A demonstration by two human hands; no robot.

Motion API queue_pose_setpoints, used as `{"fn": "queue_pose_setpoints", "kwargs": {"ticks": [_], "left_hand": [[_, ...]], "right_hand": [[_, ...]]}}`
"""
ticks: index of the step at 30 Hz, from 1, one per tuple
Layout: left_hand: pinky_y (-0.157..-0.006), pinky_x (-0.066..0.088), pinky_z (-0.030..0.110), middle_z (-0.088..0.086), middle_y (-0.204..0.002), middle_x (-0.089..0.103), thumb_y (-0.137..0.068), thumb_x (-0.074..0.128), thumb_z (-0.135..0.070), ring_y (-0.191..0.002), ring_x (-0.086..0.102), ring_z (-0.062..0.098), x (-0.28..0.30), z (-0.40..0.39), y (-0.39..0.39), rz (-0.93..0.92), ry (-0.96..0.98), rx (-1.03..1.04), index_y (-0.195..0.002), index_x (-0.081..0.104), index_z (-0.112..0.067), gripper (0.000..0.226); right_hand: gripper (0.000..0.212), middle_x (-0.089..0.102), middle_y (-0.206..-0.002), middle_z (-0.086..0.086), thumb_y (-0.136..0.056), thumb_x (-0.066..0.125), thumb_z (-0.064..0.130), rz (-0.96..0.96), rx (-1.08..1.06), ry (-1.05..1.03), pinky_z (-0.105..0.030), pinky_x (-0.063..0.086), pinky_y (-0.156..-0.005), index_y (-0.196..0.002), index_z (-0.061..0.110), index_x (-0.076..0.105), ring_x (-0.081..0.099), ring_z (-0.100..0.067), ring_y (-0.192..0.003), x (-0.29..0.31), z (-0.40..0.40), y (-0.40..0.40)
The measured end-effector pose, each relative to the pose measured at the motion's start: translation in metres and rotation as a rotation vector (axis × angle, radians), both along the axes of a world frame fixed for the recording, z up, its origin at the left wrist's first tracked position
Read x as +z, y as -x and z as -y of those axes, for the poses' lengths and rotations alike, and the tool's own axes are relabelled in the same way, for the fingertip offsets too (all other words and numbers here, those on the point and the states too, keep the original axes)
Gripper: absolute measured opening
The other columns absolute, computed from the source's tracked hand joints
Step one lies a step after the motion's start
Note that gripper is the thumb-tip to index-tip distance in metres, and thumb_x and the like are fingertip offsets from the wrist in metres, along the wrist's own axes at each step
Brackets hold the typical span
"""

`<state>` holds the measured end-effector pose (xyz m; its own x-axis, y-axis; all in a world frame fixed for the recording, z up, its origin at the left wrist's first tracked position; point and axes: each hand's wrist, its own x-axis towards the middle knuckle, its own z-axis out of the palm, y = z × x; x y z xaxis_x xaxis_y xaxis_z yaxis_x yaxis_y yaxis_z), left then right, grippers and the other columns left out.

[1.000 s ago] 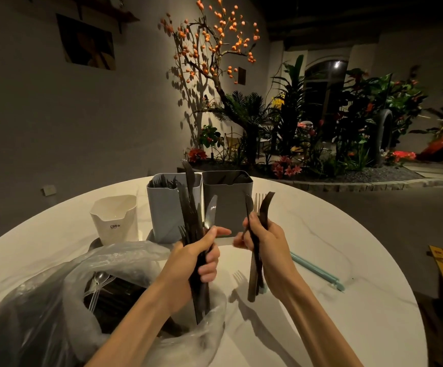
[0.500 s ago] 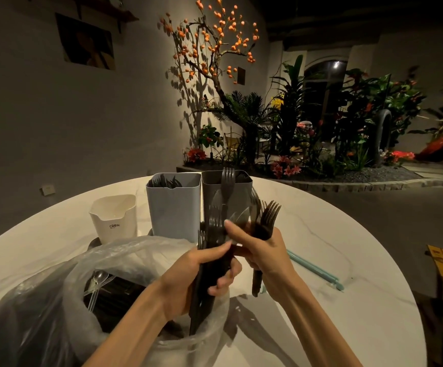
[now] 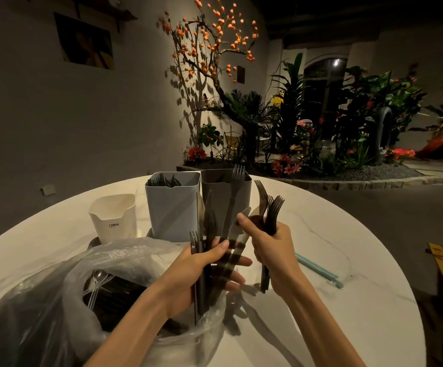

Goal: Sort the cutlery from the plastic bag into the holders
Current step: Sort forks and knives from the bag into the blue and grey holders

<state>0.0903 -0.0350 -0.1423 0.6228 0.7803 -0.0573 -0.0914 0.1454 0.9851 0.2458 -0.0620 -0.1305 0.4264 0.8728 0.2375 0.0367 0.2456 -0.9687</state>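
Plenty of cutlery is lying in the plastic bag (image 3: 56, 300) on the table (image 3: 347, 260), so sorting is looking partly done (forks are already standing in the blue holder (image 3: 172, 207) and the grey holder (image 3: 225, 197); the white holder (image 3: 113, 217) is looking unfilled). Left hand (image 3: 196, 271) is clutching a mixed bundle (image 3: 209, 250), while right hand (image 3: 273, 245), just beside it, is gripping several forks (image 3: 272, 213).

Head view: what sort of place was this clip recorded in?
Probably a cafe or restaurant with an indoor garden, dimly lit. A round white marble-look table carries cutlery holders; behind it are a planted bed with flowers and a tree hung with orange fruit against the wall.
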Motion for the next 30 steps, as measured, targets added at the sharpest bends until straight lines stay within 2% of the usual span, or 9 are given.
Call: {"fn": "queue_pose_setpoints", "kwargs": {"ticks": [4, 6, 11, 14, 18, 21, 25, 28, 30], "left_hand": [[-0.049, 0.048, 0.021, 0.014, -0.088, 0.07, -0.098, 0.059, -0.029, -0.055, 0.055, 0.014, -0.004, -0.002, 0.0, 0.067, 0.048, -0.026, -0.106, 0.071, -0.005, 0.028], [-0.046, 0.039, 0.018, 0.012, -0.082, 0.063, -0.097, 0.061, -0.028, -0.052, 0.046, 0.01, -0.006, -0.004, 0.002, 0.094, 0.088, -0.08, -0.103, 0.067, -0.004, 0.026], [-0.049, 0.033, 0.019, 0.006, -0.081, 0.057, -0.1, 0.059, -0.03, -0.056, 0.041, 0.009, -0.007, -0.006, 0.005, -0.03, 0.051, -0.247, -0.106, 0.076, -0.012, 0.026], [-0.05, 0.035, 0.019, 0.004, -0.081, 0.057, -0.1, 0.059, -0.032, -0.058, 0.043, 0.009, -0.008, -0.006, 0.005, -0.081, 0.015, -0.261, -0.111, 0.075, -0.011, 0.029], [-0.049, 0.035, 0.019, 0.005, -0.081, 0.056, -0.099, 0.059, -0.034, -0.057, 0.042, 0.01, -0.009, -0.009, 0.007, -0.121, 0.016, -0.244, -0.111, 0.074, -0.011, 0.03], [-0.046, 0.035, 0.018, 0.004, -0.077, 0.055, -0.101, 0.057, -0.032, -0.055, 0.041, 0.009, -0.008, -0.013, 0.008, -0.167, 0.036, -0.228, -0.11, 0.075, -0.01, 0.03], [-0.042, 0.029, 0.018, 0.004, -0.07, 0.051, -0.103, 0.055, -0.026, -0.051, 0.036, 0.009, -0.014, -0.019, 0.007, -0.212, 0.12, -0.088, -0.11, 0.074, -0.003, 0.031], [-0.039, 0.027, 0.018, 0.002, -0.067, 0.049, -0.105, 0.052, -0.023, -0.049, 0.033, 0.008, -0.018, -0.022, 0.006, -0.155, 0.189, 0.017, -0.115, 0.07, 0.001, 0.031], [-0.039, 0.027, 0.018, 0.002, -0.067, 0.049, -0.104, 0.053, -0.023, -0.049, 0.033, 0.008, -0.017, -0.022, 0.006, -0.109, 0.216, 0.016, -0.117, 0.069, 0.0, 0.031]], "right_hand": [[0.022, 0.054, -0.047, 0.015, -0.09, 0.072, 0.032, -0.033, 0.024, -0.004, -0.022, 0.037, -0.059, -0.074, 0.016, 0.067, 0.051, 0.002, -0.044, 0.0, 0.0, 0.002], [0.017, 0.056, -0.049, 0.015, -0.085, 0.077, 0.033, -0.089, 0.005, -0.015, -0.02, 0.036, -0.061, -0.088, 0.017, 0.072, 0.052, 0.004, -0.045, 0.0, 0.001, 0.001], [0.05, 0.061, -0.067, 0.01, -0.077, 0.084, 0.041, -0.132, -0.31, -0.129, -0.022, 0.042, -0.073, -0.121, 0.025, 0.068, 0.06, -0.001, -0.069, 0.004, 0.001, -0.013], [0.048, 0.068, -0.069, -0.008, -0.076, 0.082, 0.052, 0.027, -0.409, -0.13, -0.023, 0.044, -0.071, -0.116, 0.029, 0.071, 0.069, -0.019, -0.079, -0.003, -0.003, -0.023], [0.031, 0.075, -0.089, 0.001, -0.077, 0.084, 0.041, -0.05, -0.318, -0.035, -0.03, 0.044, -0.078, -0.096, 0.016, 0.078, 0.066, -0.013, -0.09, -0.003, -0.006, -0.023], [0.028, 0.065, -0.079, 0.005, -0.079, 0.084, 0.033, -0.202, -0.275, 0.048, -0.03, 0.039, -0.073, -0.095, 0.011, 0.076, 0.052, -0.008, -0.074, -0.003, -0.009, -0.025], [0.03, 0.054, -0.067, 0.007, -0.083, 0.08, 0.04, -0.451, -0.414, -0.029, -0.024, 0.035, -0.062, -0.093, 0.012, 0.074, 0.043, -0.008, -0.064, -0.001, -0.007, -0.045], [0.027, 0.045, -0.061, 0.005, -0.096, 0.065, 0.037, -0.47, -0.378, -0.081, -0.022, 0.033, -0.05, -0.081, 0.014, 0.064, 0.037, -0.01, -0.056, -0.002, -0.005, -0.049], [0.028, 0.053, -0.064, 0.001, -0.101, 0.056, 0.032, -0.413, -0.238, -0.059, -0.024, 0.042, -0.052, -0.081, 0.013, 0.059, 0.049, -0.012, -0.056, 0.0, -0.005, -0.036]]}}
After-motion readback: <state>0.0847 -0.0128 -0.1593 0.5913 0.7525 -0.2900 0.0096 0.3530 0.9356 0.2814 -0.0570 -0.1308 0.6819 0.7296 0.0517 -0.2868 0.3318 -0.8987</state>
